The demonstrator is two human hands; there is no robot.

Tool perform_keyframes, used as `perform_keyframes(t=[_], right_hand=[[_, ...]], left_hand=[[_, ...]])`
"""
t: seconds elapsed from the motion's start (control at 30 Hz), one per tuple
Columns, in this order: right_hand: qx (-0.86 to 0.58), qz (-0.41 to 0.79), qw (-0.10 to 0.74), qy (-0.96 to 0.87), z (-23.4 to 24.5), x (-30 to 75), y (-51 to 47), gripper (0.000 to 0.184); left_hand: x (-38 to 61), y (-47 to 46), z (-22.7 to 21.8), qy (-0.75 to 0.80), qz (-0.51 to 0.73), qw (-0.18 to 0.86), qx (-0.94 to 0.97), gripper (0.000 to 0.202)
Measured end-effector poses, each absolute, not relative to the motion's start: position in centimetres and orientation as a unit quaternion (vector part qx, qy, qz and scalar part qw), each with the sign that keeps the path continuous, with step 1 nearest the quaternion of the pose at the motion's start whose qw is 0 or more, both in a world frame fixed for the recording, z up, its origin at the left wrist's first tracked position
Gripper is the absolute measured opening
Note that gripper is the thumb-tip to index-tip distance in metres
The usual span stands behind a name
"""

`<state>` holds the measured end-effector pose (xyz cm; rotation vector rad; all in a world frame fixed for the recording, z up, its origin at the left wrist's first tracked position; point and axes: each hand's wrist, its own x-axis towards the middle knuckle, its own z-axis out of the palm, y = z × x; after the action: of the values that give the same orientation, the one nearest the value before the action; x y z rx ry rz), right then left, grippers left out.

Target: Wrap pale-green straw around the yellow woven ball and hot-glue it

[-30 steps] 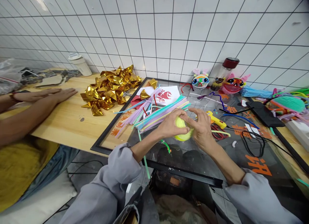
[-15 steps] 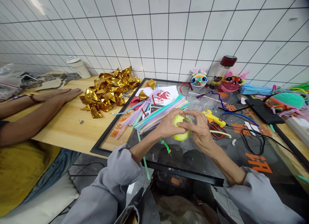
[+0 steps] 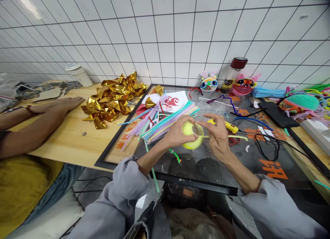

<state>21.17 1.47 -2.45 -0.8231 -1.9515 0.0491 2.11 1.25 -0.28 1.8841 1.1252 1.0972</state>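
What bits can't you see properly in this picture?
In the head view:
- The yellow ball's left side: hidden by the left hand.
- The yellow strip's middle: behind the right hand, so whether that hand grips it is unclear.
- The plastic bag's far end: cut off by the left edge.
- The bottle's label: print too small.

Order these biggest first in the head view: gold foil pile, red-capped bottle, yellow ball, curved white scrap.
Gold foil pile
Red-capped bottle and yellow ball: too alike to rank; the ball is nearer the camera
Curved white scrap
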Motion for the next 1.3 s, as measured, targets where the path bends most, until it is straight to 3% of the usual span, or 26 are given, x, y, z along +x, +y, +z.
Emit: perform_keyframes(t=[0.37,0.77,1.3], right_hand=[[-0.351,-0.022,0.461,-0.815,-2.69,20.61,1.18,0.037],[-0.347,0.018,0.453,-0.821,-2.81,20.61,1.25,0.033],[-0.339,0.212,0.479,-0.781,-2.89,21.01,1.92,0.034]], left_hand=[[2.22,1.15,-0.24,0.434,0.42,0.339,0.721,0.037],[2.16,0.86,-0.04,0.447,0.418,0.356,0.706,0.045],[2.17,1.0,-0.11,0.461,0.404,0.347,0.709,0.044]])
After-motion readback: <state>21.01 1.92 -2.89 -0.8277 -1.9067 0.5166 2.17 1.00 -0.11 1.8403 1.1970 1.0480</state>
